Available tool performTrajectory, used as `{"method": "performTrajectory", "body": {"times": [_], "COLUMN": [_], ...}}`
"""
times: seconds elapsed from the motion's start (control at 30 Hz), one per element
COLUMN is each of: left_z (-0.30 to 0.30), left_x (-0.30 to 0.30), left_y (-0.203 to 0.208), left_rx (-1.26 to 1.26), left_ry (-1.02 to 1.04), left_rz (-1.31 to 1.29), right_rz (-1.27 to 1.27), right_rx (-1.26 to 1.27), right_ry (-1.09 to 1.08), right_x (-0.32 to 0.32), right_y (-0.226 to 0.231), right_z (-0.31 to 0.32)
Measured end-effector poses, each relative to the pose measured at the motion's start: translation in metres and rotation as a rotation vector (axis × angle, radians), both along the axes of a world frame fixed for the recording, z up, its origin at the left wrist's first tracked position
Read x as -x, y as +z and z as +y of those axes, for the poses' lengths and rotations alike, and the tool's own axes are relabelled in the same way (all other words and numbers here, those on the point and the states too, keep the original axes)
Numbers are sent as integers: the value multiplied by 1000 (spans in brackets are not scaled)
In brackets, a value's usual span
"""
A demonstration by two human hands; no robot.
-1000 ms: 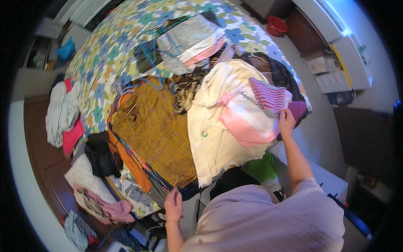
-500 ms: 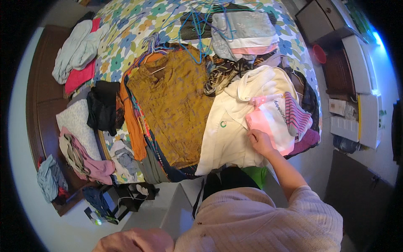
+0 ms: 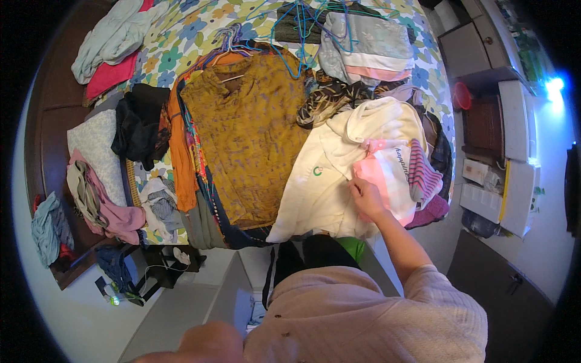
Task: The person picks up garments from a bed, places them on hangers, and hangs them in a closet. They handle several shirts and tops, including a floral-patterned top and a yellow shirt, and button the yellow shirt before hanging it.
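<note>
My right hand (image 3: 366, 198) rests at the left edge of a pink-and-white garment (image 3: 387, 172), over a cream jacket (image 3: 321, 190). Its fingers are curled together; what cloth they pinch, if any, is hidden. The cream jacket has a small green mark and lies across the near right of the bed, partly under the pink-and-white garment. A pink-and-grey striped knit piece (image 3: 425, 172) lies on the right side of that garment. My left hand (image 3: 209, 343) is close and blurred at the lower edge, away from the clothes, its fingers not readable.
A mustard patterned shirt (image 3: 248, 133) on hangers tops a stack at centre. Blue hangers (image 3: 299, 36) lie beyond, beside folded grey clothes (image 3: 366, 45). Black cloth (image 3: 140, 124) and other garments fill the left side of the floral bedsheet (image 3: 175, 54). A red bowl (image 3: 462, 95) is at right.
The view has shifted slightly. My left hand has moved at the lower edge and looks more blurred. My right hand stays at the pink-and-white garment's edge, and the clothes lie as before.
</note>
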State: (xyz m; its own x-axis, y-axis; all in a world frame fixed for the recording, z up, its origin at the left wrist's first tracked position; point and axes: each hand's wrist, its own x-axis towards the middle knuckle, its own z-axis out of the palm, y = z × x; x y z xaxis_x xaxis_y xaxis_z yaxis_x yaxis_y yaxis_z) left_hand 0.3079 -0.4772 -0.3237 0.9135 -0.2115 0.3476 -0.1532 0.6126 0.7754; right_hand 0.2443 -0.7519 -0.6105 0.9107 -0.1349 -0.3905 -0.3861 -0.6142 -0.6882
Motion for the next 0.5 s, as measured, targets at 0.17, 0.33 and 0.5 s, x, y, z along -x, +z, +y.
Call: {"method": "performTrajectory", "body": {"times": [0.17,0.33,0.5], "left_z": [5,5,5], "left_x": [3,4,9], "left_y": [3,5,8], "left_rx": [-22,-33,-35], "left_ry": [-19,-44,-58], "left_rz": [26,38,41], "right_rz": [3,-62,-25], "right_rx": [2,6,19], "right_ry": [34,24,27], "right_x": [6,13,12], "right_y": [-8,-15,-9], "right_z": [2,1,-1]}}
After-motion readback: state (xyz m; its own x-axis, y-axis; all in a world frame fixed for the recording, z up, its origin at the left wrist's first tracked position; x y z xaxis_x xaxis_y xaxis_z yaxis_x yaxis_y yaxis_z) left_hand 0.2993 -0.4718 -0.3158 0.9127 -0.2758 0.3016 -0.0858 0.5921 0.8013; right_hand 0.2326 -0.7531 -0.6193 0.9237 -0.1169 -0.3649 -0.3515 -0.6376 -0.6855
